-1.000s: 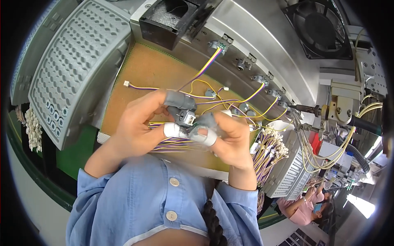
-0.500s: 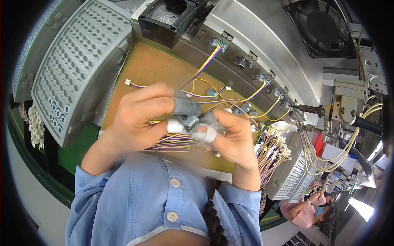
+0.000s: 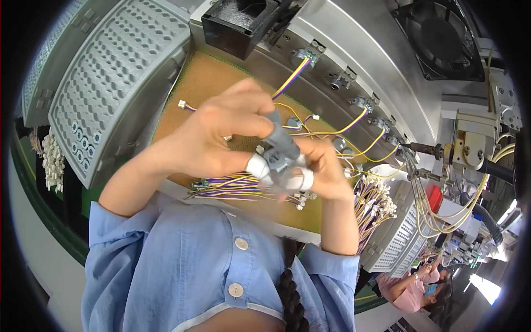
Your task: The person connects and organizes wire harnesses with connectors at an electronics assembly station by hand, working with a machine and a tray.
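Observation:
Over the brown mat [image 3: 196, 74] my two hands meet. My left hand [image 3: 224, 127], with grey and white finger covers, pinches a small grey round motor [image 3: 278, 161] between thumb and index finger. My right hand [image 3: 329, 174] has its fingers bent around the motor's other side, its thumb wrapped in white; blur hides the exact contact. Beneath them lies a bundle of yellow, purple and white wires [image 3: 238, 183] with white connectors. Several small motors with wires lie on the mat just beyond my right hand.
Along the metal machine edge, holders carry motors [image 3: 362, 104] with wires attached. A soldering-iron-like tip [image 3: 423, 148] points in from the right. A grey tray [image 3: 119, 72] stands left, a black box [image 3: 238, 33] at the back, a fan [image 3: 440, 36] far right. Another person [image 3: 409, 293] sits at lower right.
My left hand has moved right and turned over the motor, its wrist raised. The right hand has shifted slightly right. The whole view has slid a little to the right.

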Available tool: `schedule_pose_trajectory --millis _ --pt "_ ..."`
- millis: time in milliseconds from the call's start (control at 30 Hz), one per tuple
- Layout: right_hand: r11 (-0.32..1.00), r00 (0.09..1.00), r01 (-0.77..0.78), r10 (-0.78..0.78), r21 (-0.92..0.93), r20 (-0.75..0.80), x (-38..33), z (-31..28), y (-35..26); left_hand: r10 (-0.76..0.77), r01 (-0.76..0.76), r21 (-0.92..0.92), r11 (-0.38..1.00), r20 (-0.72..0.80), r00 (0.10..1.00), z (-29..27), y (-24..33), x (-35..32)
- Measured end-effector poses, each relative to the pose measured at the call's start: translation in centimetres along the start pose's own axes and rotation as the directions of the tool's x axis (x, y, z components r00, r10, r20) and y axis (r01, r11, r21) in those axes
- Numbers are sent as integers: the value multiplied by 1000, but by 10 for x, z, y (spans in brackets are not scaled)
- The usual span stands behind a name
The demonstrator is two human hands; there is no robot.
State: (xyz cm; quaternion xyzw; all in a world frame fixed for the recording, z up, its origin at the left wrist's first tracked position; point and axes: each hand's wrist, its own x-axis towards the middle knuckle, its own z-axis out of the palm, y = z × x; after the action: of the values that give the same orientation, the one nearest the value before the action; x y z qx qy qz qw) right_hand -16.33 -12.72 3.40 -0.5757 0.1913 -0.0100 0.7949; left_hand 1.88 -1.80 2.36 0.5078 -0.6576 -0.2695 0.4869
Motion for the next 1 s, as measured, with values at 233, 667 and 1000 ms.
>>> schedule_pose_trajectory --millis 233,667,1000 --pt "996 931 24 -55 -91 -361 -5 8 1 -216 210 500 840 -48 975 6 -22 -80" --pt "952 872 193 -277 -236 -405 -6 0 -7 -208 190 615 765 -42 977 10 0 -37" --pt "965 859 225 -263 -139 -440 7 5 2 -340 342 95 935 -33 940 8 7 -33"
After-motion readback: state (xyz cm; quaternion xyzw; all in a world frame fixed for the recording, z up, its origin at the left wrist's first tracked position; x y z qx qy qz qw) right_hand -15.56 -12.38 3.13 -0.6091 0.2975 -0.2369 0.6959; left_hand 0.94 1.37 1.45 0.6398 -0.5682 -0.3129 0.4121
